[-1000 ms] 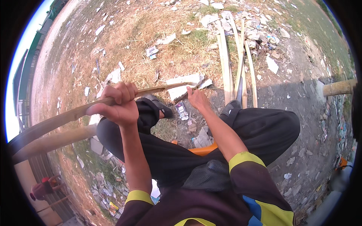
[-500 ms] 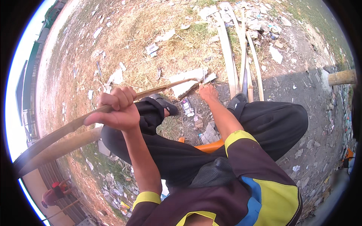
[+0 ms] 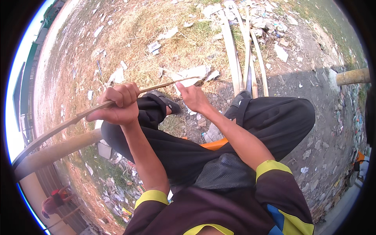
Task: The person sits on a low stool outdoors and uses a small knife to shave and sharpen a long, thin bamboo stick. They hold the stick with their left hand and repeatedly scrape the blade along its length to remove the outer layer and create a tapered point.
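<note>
My left hand (image 3: 119,103) is wrapped round a long, thin bamboo strip (image 3: 84,113). The strip runs from the far left edge, through my fist and over my left leg. Its thin tip reaches out past my right hand (image 3: 192,98). That hand is close to the strip's far part, fingers curled and thumb stretched along it. Whatever lies inside the right fist is hidden, and I cannot tell if it touches the strip. Beyond it on the ground is a whitish flat piece (image 3: 196,73).
Several pale slats (image 3: 235,58) lie ahead of my right foot. A thick bamboo pole (image 3: 66,150) stretches out on the left, and another pole end (image 3: 352,76) juts in at right. Litter and dry grass cover the ground. A person in red (image 3: 56,201) is at lower left.
My right hand has drawn left and nearer, from beyond the strip's tip to beside its far part, and its thumb now points up. My left hand keeps its grip; the strip has turned slightly.
</note>
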Tool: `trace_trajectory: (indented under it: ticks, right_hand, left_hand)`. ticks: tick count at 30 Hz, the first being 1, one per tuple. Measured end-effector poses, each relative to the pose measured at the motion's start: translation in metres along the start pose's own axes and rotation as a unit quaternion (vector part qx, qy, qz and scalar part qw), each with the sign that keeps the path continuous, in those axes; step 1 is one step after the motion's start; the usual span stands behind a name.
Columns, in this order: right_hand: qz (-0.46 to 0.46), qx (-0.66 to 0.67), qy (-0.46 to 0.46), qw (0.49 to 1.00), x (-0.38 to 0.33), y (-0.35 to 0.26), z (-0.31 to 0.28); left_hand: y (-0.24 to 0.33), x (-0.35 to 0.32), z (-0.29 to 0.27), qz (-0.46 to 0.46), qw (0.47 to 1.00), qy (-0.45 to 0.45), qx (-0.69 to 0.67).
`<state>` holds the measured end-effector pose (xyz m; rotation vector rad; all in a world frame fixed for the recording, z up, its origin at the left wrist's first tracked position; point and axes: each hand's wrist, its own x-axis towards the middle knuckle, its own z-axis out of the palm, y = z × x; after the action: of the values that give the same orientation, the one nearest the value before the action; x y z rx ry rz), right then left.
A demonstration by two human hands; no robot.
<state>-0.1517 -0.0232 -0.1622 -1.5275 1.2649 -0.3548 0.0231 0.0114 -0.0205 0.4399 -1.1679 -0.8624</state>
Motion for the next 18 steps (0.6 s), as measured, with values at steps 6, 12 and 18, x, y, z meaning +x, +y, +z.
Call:
trace_trajectory:
  ticks: [6, 12, 18]
  right_hand:
    - [0.092, -0.087, 0.035, 0.991, -0.005, 0.004, -0.002]
    - [-0.009, -0.013, 0.063, 0.998, -0.009, 0.008, 0.013]
    - [0.122, -0.075, 0.062, 0.988, -0.003, 0.026, 0.002]
  left_hand:
    - [0.001, 0.002, 0.002, 0.007, 1.000, -0.019, -0.007]
    - [-0.003, 0.007, 0.004, -0.015, 1.000, -0.001, 0.006]
    - [-0.002, 0.009, 0.006, -0.014, 1.000, 0.003, 0.000]
